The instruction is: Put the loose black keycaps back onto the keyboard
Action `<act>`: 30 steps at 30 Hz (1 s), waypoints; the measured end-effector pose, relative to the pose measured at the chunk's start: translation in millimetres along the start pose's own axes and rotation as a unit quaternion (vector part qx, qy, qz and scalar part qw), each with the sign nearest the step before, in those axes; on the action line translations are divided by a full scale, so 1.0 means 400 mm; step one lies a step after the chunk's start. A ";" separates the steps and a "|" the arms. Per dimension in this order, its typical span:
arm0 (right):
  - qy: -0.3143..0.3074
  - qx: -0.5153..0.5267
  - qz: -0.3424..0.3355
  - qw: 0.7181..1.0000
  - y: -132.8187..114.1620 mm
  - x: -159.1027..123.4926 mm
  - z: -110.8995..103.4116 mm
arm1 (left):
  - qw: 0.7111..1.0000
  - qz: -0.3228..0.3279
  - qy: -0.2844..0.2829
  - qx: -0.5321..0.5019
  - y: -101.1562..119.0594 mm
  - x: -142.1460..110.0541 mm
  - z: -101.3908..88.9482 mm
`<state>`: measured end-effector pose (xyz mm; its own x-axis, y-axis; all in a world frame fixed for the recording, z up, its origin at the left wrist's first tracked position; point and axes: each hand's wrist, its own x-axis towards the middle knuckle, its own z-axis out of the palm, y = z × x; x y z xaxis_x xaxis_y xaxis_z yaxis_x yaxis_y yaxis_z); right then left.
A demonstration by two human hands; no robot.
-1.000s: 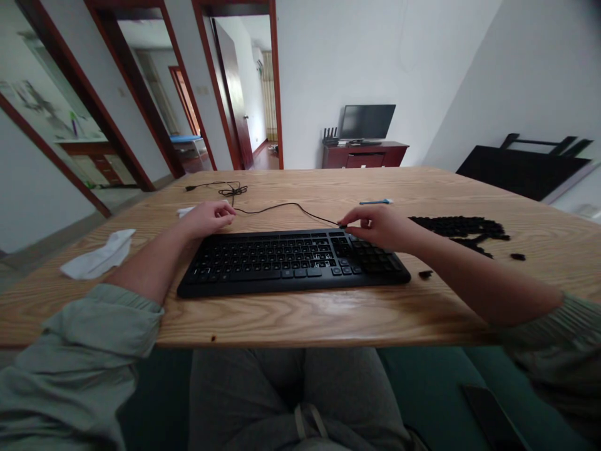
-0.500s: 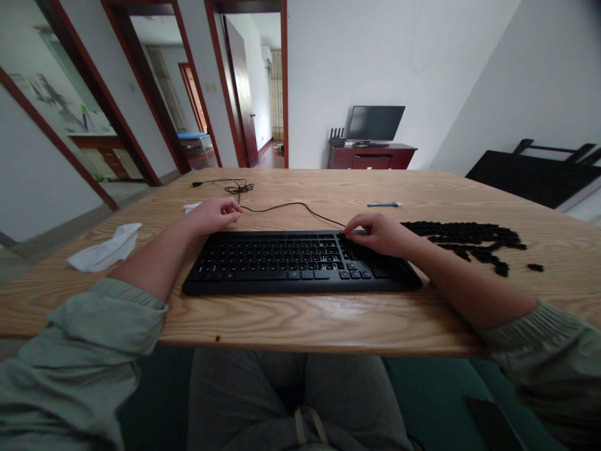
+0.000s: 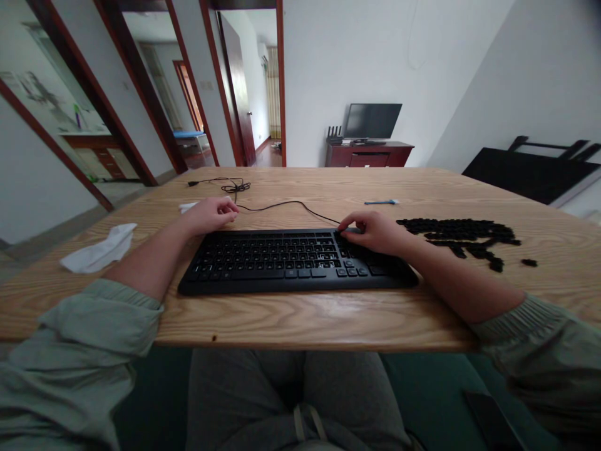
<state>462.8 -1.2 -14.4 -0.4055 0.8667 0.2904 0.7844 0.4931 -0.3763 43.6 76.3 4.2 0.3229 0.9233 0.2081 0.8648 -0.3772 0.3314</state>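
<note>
A black keyboard (image 3: pixel 263 285) lies near the table's front edge. Many of its positions show bare switches without caps, while the bottom row and the arrow cluster carry keys. My right hand (image 3: pixel 375 233) bends over the keyboard's upper right part, thumb and fingertips drawn together at the top row. Whatever small thing is between those fingertips is hidden. My left hand (image 3: pixel 211 214) rests at the keyboard's far left corner, fingers loosely curved and slightly apart, holding nothing visible. Loose black keycaps (image 3: pixel 460 230) lie in rows and a cluster right of my right hand.
A single keycap (image 3: pixel 529 262) lies apart on the right. Behind the keyboard are its coiled cable (image 3: pixel 236 186) and a thin blue tool (image 3: pixel 379 202). A crumpled white tissue (image 3: pixel 101 249) sits left of my left forearm, with another white piece (image 3: pixel 188 207) behind that hand.
The whole view has shifted slightly, moving everything a little to the left. Both hands keep nearly the same places relative to the keyboard, the right fingertips still at the top row.
</note>
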 end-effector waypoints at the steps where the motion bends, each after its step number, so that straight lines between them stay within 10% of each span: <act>1: 0.000 0.003 -0.011 1.000 -0.001 0.000 0.001 | 1.000 -0.001 0.001 -0.001 -0.001 0.001 0.001; 7: -0.004 0.015 -0.076 0.997 0.012 -0.001 0.007 | 1.000 -0.003 -0.007 -0.016 -0.005 0.003 0.003; 30: 0.007 -0.051 0.003 0.999 -0.011 -0.011 0.006 | 1.000 -0.008 -0.006 0.007 0.011 0.001 -0.003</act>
<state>460.0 -6.9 -16.2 -0.3947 0.8684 0.3000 0.8310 0.4767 -0.2866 47.2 74.7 6.8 0.3143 0.9299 0.1911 0.8750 -0.3619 0.3217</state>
